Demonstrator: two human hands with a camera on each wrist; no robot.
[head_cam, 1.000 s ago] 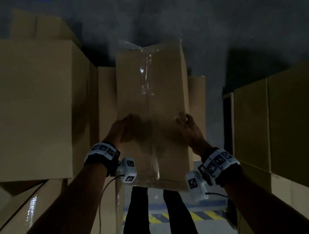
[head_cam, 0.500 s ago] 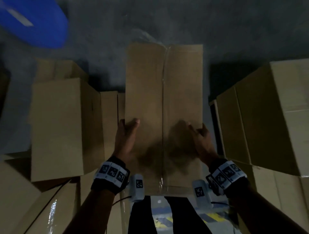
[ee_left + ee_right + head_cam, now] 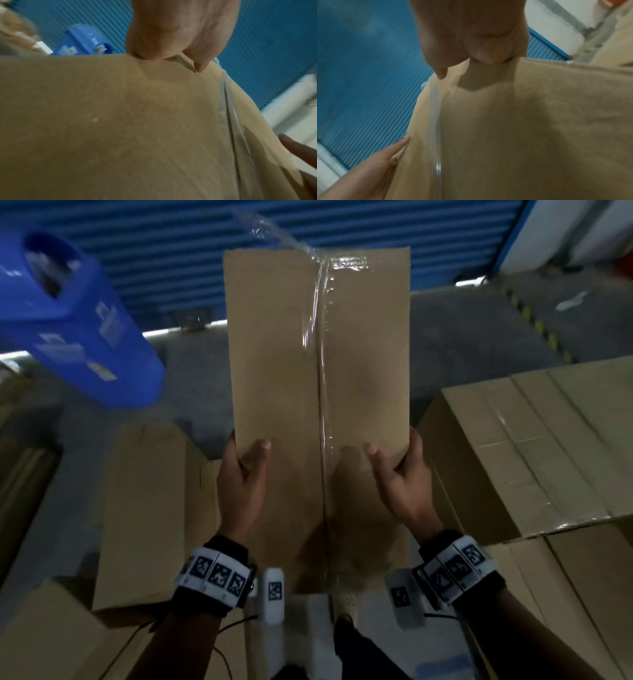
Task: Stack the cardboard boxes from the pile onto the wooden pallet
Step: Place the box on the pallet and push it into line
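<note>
I hold a long brown cardboard box [image 3: 318, 378] up in front of me, with clear tape down its middle seam and a loose tape tail at its far end. My left hand [image 3: 239, 481] grips its left edge, thumb on the top face. My right hand [image 3: 400, 481] grips the right edge the same way. The left wrist view shows the box [image 3: 120, 128] under my left hand [image 3: 171, 40]. In the right wrist view the box [image 3: 522, 128] fills the frame below my right hand [image 3: 471, 40]. No pallet is in view.
More cardboard boxes lie around me: one at the left [image 3: 150, 508], a large one at the right [image 3: 534, 446], others at the bottom corners. A blue plastic bin [image 3: 68, 320] stands at the upper left. A blue ribbed shutter [image 3: 171, 251] closes the far side, with grey floor [image 3: 462, 337] before it.
I have lifted the box higher and levelled it while my view swung up. The blue shutter and bin have come into sight. Both hands keep their hold on the box edges.
</note>
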